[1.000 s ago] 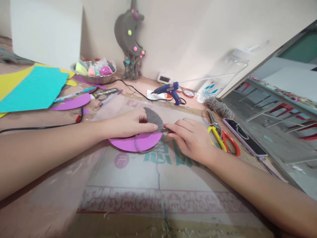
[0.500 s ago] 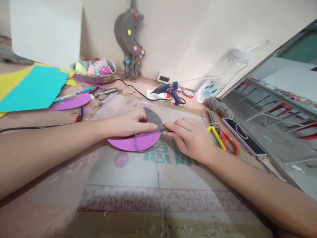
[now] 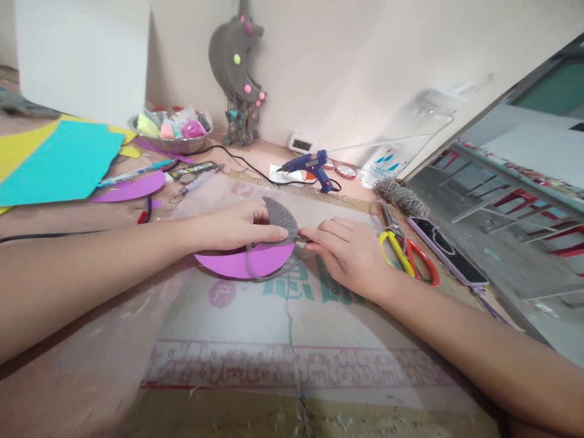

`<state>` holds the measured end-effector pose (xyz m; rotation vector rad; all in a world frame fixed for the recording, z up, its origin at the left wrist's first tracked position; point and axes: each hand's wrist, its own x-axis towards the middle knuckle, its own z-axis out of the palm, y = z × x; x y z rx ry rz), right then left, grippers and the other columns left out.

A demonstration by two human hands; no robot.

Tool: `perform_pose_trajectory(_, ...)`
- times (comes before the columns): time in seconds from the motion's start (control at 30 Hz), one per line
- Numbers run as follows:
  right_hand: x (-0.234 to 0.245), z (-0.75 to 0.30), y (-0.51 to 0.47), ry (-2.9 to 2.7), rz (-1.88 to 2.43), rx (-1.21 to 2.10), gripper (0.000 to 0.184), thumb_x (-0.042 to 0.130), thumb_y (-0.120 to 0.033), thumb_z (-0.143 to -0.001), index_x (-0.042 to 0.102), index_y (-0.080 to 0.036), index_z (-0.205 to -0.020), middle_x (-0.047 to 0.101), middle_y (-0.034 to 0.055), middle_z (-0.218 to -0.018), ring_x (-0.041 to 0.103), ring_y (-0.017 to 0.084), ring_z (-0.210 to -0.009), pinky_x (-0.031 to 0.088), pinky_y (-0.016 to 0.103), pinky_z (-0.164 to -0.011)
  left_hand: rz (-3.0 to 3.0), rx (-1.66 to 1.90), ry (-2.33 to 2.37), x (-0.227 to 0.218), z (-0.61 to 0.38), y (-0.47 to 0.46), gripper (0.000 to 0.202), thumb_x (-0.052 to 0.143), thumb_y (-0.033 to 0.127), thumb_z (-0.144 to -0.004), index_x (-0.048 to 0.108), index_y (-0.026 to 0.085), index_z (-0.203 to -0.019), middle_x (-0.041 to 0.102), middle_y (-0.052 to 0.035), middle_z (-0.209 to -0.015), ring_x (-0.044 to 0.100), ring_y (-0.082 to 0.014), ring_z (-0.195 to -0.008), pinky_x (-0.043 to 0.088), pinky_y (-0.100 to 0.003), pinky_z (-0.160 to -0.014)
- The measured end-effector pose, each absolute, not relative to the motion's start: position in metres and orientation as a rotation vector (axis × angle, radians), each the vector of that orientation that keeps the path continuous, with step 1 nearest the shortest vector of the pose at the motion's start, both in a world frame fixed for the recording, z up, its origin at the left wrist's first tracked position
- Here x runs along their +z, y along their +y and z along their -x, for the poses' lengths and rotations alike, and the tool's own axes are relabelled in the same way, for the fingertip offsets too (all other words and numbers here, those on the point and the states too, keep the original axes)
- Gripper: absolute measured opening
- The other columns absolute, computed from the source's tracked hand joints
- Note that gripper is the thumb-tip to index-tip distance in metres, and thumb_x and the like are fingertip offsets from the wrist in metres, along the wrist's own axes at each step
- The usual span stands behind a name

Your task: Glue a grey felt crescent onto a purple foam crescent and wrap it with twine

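Note:
My left hand (image 3: 246, 226) is closed on a purple crescent (image 3: 249, 261), its thumb pressed on the part wrapped in grey yarn (image 3: 281, 218). The lower part of the crescent shows bare purple, and a loose loop of yarn hangs across it. Just to the right of the wrapped edge, my right hand (image 3: 344, 246) pinches the grey yarn between thumb and fingertips. Its other fingers are curled in. Both hands are above a printed plastic sheet (image 3: 219, 331) on the table.
Behind the hands lies a blue glue gun (image 3: 308, 163) with a black cord. Scissors (image 3: 408, 252), a grey yarn bundle (image 3: 401, 198) and a phone (image 3: 447, 252) are at the right. Coloured sheets (image 3: 59, 161) and a metal bowl (image 3: 176, 144) occupy the left. A decorated grey moon (image 3: 232, 61) hangs behind.
The whole view has shifted very slightly. Both hands keep the same grip on the crescent and the yarn, with no clear movement between them.

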<state>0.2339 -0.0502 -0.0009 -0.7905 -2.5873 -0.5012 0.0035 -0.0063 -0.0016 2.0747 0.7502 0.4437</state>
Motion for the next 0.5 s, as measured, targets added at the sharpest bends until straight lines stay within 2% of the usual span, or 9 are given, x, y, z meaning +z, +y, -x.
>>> perform_pose_trajectory(0.2, -0.0012, -0.2336, -0.0516, -2.556, 0.82, -0.44, 0.025, 0.045, -0.024, -0.091, 0.062, -0.01, -0.104, 0.061, 0.0076, -0.076, 0.052, 0.017, -0.068, 0.041, 0.029, -0.06, -2.084, 0.446, 0.758, -0.005, -0.0033, -0.0056, 0.034, 0.049, 0.042, -0.084, 0.068, 0.016, -0.094, 0.069, -0.0016, -0.09, 0.061, -0.0151, -0.08, 0.044, -0.024, -0.071)
perform_pose_trajectory(0.5, -0.0015, -0.2347, -0.0504, -2.557, 0.852, -0.38, 0.027, 0.046, -0.025, -0.09, 0.06, -0.01, -0.107, 0.062, 0.008, -0.079, 0.051, 0.017, -0.069, 0.041, 0.03, -0.062, -2.102, 0.492, 0.717, -0.0037, -0.0042, -0.0069, 0.03, 0.05, 0.039, -0.084, 0.068, 0.016, -0.091, 0.068, 0.0006, -0.085, 0.058, -0.0117, -0.072, 0.042, -0.021, -0.066)
